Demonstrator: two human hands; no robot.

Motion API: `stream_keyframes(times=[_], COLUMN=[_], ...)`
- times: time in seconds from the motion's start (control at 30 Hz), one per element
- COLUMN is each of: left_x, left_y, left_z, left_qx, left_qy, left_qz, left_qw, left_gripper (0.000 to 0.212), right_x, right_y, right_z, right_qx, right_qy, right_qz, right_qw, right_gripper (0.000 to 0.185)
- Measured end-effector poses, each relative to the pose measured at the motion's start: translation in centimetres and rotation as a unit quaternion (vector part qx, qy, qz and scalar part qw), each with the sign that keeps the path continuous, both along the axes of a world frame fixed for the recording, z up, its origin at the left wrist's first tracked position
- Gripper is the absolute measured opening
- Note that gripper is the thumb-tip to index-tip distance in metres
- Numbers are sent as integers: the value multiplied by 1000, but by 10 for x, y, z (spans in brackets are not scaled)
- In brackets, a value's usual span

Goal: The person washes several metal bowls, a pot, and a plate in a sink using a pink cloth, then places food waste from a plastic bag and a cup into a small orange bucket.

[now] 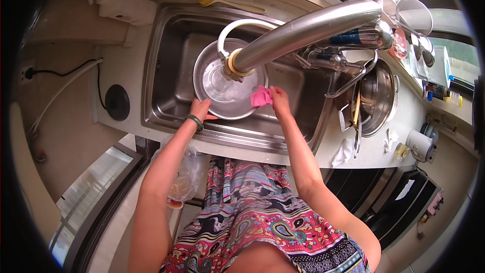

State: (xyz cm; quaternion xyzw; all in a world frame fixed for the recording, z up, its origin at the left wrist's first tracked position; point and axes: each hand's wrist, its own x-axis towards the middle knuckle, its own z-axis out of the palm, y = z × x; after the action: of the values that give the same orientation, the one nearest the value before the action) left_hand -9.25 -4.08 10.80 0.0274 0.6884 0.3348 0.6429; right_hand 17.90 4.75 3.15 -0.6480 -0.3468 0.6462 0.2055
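Note:
A round metal basin (235,102) is in the stainless steel sink (299,94), beneath the faucet (303,32). Its inside looks wet or holds some water; I cannot tell how much. My left hand (201,110) grips the near left rim, thumb on top and fingers below. A pink cloth (261,97) is pinched in my right hand (279,101) at the basin's right rim. The faucet's end and a white hose (231,26) hide part of the basin's far side.
A yellow-bristled brush (231,3) lies behind the sink, and a white pump bottle (127,5) stands at the back left. On the right counter are a metal pan (379,98) and a crumpled white cloth (343,152). A plastic bag (185,174) hangs below the counter's front edge.

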Motion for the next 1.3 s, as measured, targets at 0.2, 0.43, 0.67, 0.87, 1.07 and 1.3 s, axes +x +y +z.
stream_keyframes(times=[0.2,0.43,0.67,0.87,1.07,1.3], left_x=[16,29,20,36,31,22], left_y=[10,19,-1,12,4,-1], left_z=[-13,-62,-94,-34,-20,-27], left_qx=[16,33,41,-20,1,-5], left_qy=[6,40,62,-31,21,18], left_qz=[-55,-115,-93,-10,34,11], left_qw=[998,992,993,999,999,1000], left_gripper=[48,53,44,36,31,31], right_x=[43,68,38,-15,-26,61], right_y=[15,27,15,-15,8,32], right_z=[-12,9,77,90,97,-20], right_qx=[5,129,310,447,255,179], right_qy=[-65,-79,-220,-131,-167,-289], right_qz=[43,-75,60,220,51,-21], right_qw=[997,986,923,857,951,940], right_gripper=[24,17,16,14,15,33])
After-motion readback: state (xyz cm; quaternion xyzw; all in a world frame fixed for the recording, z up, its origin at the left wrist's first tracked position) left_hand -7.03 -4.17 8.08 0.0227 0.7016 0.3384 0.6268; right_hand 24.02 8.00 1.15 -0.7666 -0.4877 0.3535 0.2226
